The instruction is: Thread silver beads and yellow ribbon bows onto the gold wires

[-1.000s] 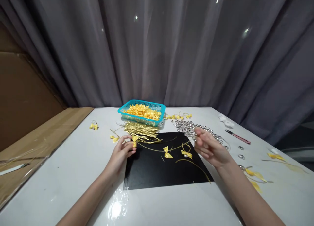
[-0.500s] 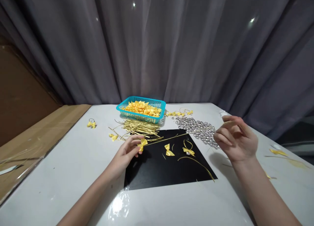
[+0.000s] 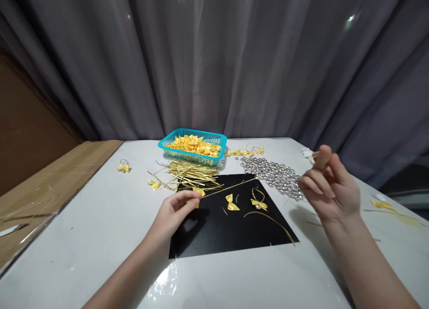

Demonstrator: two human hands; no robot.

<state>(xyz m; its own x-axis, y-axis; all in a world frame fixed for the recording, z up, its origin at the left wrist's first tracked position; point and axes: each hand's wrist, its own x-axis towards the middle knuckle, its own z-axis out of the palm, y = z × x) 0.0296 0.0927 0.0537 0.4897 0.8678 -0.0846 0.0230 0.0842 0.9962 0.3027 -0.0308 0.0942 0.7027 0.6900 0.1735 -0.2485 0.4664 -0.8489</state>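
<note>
My left hand (image 3: pixel 176 209) rests at the left edge of a black mat (image 3: pixel 231 235) and pinches a small yellow ribbon bow (image 3: pixel 198 192). A thin gold wire (image 3: pixel 229 187) runs from that bow up and to the right across the mat. My right hand (image 3: pixel 330 188) is raised above the table's right side, thumb and fingers pinched together, apparently on the wire's far end. On the mat lie a second yellow bow (image 3: pixel 231 202), a bow with a wire loop (image 3: pixel 258 204) and a loose gold wire (image 3: pixel 271 219).
A teal basket (image 3: pixel 164 144) full of yellow bows stands at the back, with a pile of gold wires (image 3: pixel 192 175) before it and a heap of silver beads (image 3: pixel 276 175) to its right. Stray bows (image 3: pixel 123 167) lie left; cardboard (image 3: pixel 50 179) borders the white table.
My right hand has left the bead heap, moving right and upward with fingers pinched. My left hand slid a little right onto the mat's edge with the bow; the wire now lies stretched across the mat.
</note>
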